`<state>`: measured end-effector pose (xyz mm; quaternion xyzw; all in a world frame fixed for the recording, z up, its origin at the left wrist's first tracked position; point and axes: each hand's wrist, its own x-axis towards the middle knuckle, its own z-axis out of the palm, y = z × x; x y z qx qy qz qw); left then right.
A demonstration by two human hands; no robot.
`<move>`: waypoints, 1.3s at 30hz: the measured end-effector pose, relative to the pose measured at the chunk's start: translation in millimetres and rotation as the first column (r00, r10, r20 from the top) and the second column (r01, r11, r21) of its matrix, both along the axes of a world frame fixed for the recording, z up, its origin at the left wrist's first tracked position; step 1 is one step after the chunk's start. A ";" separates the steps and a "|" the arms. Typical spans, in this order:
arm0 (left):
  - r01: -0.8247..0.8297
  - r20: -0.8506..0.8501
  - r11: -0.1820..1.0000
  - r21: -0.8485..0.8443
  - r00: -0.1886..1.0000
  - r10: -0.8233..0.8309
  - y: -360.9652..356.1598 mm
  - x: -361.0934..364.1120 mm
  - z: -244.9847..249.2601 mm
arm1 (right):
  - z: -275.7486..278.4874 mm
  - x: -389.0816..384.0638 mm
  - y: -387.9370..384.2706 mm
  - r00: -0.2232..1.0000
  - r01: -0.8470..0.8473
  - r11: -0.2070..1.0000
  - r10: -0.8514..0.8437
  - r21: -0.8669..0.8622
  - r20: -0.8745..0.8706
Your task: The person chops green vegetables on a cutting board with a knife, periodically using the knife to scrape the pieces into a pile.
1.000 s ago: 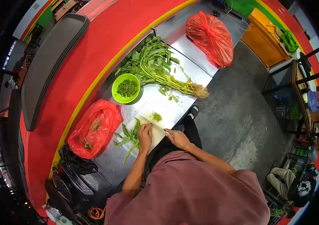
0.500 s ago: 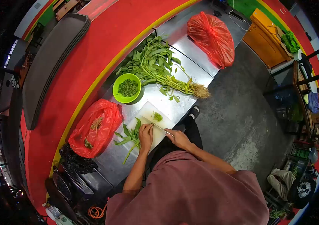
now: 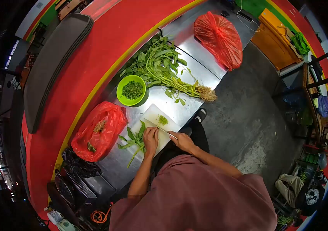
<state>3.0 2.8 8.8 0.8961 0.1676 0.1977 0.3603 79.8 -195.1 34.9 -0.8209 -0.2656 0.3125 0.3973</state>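
Observation:
A white cutting board (image 3: 153,111) lies on the metal table in front of me. My right hand (image 3: 182,141) grips the handle of a knife (image 3: 164,131), its blade resting over the board. Fingers curled, my left hand (image 3: 151,138) presses on leafy green stems (image 3: 135,139) beside the blade; the leaves stick out to its left. A small heap of chopped greens (image 3: 163,120) sits on the board past the knife. Beyond the board stands a lime-green bowl (image 3: 120,94) with finely chopped greens (image 3: 132,90) inside.
A large rooted bunch of leafy greens (image 3: 160,69) lies at the back of the metal table (image 3: 200,73). An open red plastic bag (image 3: 112,133) with root scraps is at left, a tied red bag (image 3: 222,40) at the far end. A red ledge (image 3: 71,88) borders the table.
The view shifts very slightly. Both hands stay at the board, with the knife in nearly the same place.

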 end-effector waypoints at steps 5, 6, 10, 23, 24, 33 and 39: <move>0.009 -0.012 0.998 0.061 1.000 -0.009 -1.5 -0.4 0.3 | 12.5 7.7 9.9 1.000 -0.016 1.000 0.015 -0.026 -0.021; 0.005 -0.007 0.998 0.055 1.000 -0.004 -1.2 -0.9 -0.4 | 13.9 7.4 9.3 1.000 -0.015 1.000 0.014 -0.025 -0.022; -0.020 -0.013 0.999 0.043 1.000 0.021 0.1 1.5 -1.7 | 12.0 2.7 -0.2 0.998 -0.018 0.999 0.017 -0.027 -0.066; -0.010 0.005 0.999 0.034 1.000 0.010 -0.5 -0.9 -3.0 | 17.9 9.6 7.6 0.995 -0.030 0.998 0.025 -0.052 -0.092; -0.015 0.006 0.999 0.034 1.000 0.015 -0.8 -0.7 -3.2 | 14.9 7.9 4.4 0.995 -0.034 0.998 0.029 -0.052 -0.091; -0.027 -0.011 1.000 0.013 1.000 0.027 -4.2 -4.4 -5.0 | 0.2 4.7 11.0 0.999 -0.010 1.000 0.010 -0.012 -0.040; -0.040 -0.009 0.998 0.041 0.999 0.040 -2.5 -1.9 -3.5 | 13.9 3.9 7.6 0.996 -0.017 0.998 0.012 -0.064 -0.084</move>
